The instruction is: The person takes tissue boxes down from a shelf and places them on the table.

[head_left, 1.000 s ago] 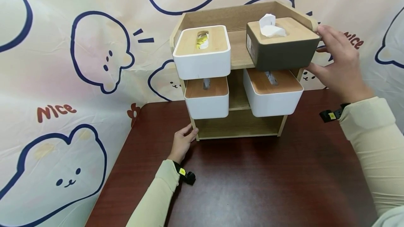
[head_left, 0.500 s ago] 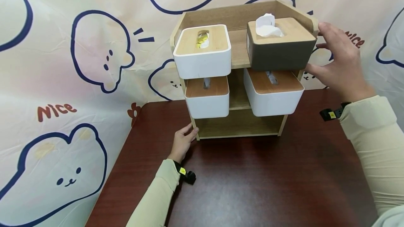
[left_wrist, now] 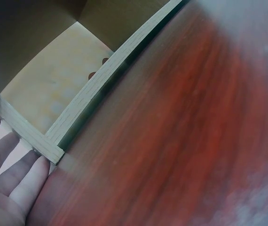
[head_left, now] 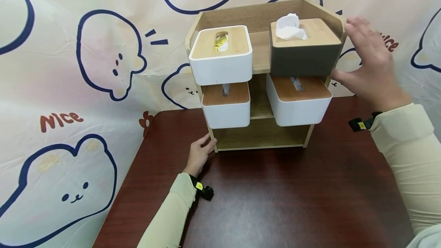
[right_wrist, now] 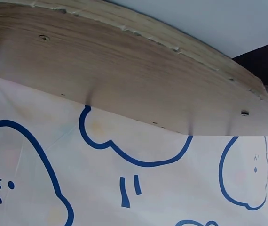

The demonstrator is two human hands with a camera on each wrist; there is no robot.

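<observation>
A light wooden shelf unit (head_left: 260, 139) stands on the table, its side panel (right_wrist: 124, 80) crossing the right wrist view. My left hand (head_left: 199, 156) holds the lower left side panel, thumb inside and fingers outside it in the left wrist view. On the top level at right sits a dark grey tissue box (head_left: 304, 60) with a wooden lid and a white tissue sticking out. Beside that box my right hand (head_left: 373, 64) has its fingers spread, fingertips by the shelf's right side and thumb near the box's lower corner. A white tissue box (head_left: 220, 68) occupies the top left.
Two more white tissue boxes with brown lids, one at left (head_left: 225, 116) and one at right (head_left: 301, 112), jut forward from the middle level. A dark red-brown table (head_left: 275, 202) extends in front. Behind hangs a cloth (head_left: 113, 56) printed with cartoon bears.
The grey tissue box has turned to face forward and shifted slightly left. My right hand's fingers have straightened and come off the box's side. My left hand has stayed in place.
</observation>
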